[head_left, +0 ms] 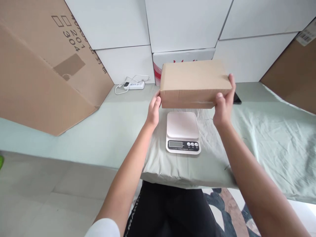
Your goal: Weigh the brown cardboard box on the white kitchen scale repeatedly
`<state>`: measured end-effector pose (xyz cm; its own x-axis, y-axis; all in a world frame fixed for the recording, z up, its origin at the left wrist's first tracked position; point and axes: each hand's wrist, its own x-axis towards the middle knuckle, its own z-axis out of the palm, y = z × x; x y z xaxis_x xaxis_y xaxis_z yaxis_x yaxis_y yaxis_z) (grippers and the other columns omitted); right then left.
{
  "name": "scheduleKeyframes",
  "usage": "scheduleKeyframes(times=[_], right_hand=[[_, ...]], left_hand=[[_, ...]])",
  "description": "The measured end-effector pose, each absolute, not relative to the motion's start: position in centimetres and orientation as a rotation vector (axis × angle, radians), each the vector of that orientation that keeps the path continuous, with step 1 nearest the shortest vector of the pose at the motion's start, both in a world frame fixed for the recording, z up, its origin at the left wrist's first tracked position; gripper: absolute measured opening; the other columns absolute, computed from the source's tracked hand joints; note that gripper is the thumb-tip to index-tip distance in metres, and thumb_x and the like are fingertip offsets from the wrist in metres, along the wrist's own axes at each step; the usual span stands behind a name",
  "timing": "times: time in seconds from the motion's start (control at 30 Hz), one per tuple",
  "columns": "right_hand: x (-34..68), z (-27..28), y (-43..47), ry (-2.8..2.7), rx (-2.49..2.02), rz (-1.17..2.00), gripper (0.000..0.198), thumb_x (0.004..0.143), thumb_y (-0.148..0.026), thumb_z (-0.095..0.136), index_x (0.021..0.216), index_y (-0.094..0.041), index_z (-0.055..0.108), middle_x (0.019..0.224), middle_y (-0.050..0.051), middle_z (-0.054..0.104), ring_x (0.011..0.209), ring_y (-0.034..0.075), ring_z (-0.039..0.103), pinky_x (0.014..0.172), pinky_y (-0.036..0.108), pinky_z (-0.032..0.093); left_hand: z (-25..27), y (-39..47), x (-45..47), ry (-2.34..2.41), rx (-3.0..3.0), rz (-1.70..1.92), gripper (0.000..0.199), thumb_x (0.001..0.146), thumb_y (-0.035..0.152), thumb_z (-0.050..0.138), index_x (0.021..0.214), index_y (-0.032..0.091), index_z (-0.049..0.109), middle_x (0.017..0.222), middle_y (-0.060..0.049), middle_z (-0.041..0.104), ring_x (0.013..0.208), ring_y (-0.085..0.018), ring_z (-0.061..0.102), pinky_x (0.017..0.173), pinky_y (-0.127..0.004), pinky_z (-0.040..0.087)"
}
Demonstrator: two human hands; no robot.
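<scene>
Between my two hands I hold a closed brown cardboard box (pixel 195 79), raised above the back part of the table. My left hand (pixel 154 110) grips its left end near the lower corner, thumb toward me. At the right end, my right hand (pixel 224 102) has its thumb on the front face and its fingers around the side. Just in front of and below the box, a white digital kitchen scale (pixel 183 131) lies on the table with a bare platform. Its display looks blank, and a few round buttons sit beside it.
A pale green cloth covers the table (pixel 123 131). A large carton (pixel 49 72) stands at left, another (pixel 293 65) at right. White panels line the back, with a white and red box (pixel 158 70) against them. A power strip with a cable (pixel 134 85) lies back left; a dark flat object (pixel 237 98) shows behind my right hand.
</scene>
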<state>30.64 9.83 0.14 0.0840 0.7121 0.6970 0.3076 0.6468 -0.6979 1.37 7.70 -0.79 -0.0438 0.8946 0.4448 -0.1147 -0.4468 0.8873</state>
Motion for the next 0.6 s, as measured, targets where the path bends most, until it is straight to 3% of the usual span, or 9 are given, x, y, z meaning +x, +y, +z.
scheduleKeyframes(times=[0.1, 0.33, 0.6], right_hand=[[29.4, -1.5, 10.7, -1.425, -0.941, 0.337, 0.117, 0.083, -0.099, 0.058, 0.175, -0.031, 0.036, 0.184, 0.011, 0.042, 0.177, 0.045, 0.030, 0.147, 0.074, 0.022], [29.0, -3.3, 10.5, -1.413, -1.011, 0.348, 0.115, 0.084, -0.103, 0.051, 0.174, -0.032, 0.038, 0.181, 0.013, 0.042, 0.177, 0.044, 0.028, 0.146, 0.071, 0.025], [29.9, -5.8, 13.5, -1.399, -1.020, 0.519, 0.105, 0.085, -0.095, 0.058, 0.170, -0.036, 0.040, 0.178, 0.011, 0.048, 0.168, 0.040, 0.047, 0.141, 0.072, 0.035]], left_hand=[[-3.2, 9.7, 2.0, 0.889, 1.356, 1.524, 0.077, 0.092, 0.082, 0.063, 0.146, 0.027, 0.069, 0.161, -0.013, 0.072, 0.166, -0.039, 0.054, 0.136, -0.055, 0.047], [-4.4, 9.6, 2.2, 0.941, 1.304, 1.497, 0.075, 0.094, 0.077, 0.061, 0.150, 0.027, 0.067, 0.164, -0.012, 0.070, 0.168, -0.038, 0.052, 0.138, -0.053, 0.045], [-5.1, 9.9, 1.8, 1.043, 1.255, 1.511, 0.072, 0.097, 0.073, 0.061, 0.148, 0.024, 0.069, 0.170, -0.011, 0.067, 0.166, -0.035, 0.055, 0.140, -0.050, 0.043]])
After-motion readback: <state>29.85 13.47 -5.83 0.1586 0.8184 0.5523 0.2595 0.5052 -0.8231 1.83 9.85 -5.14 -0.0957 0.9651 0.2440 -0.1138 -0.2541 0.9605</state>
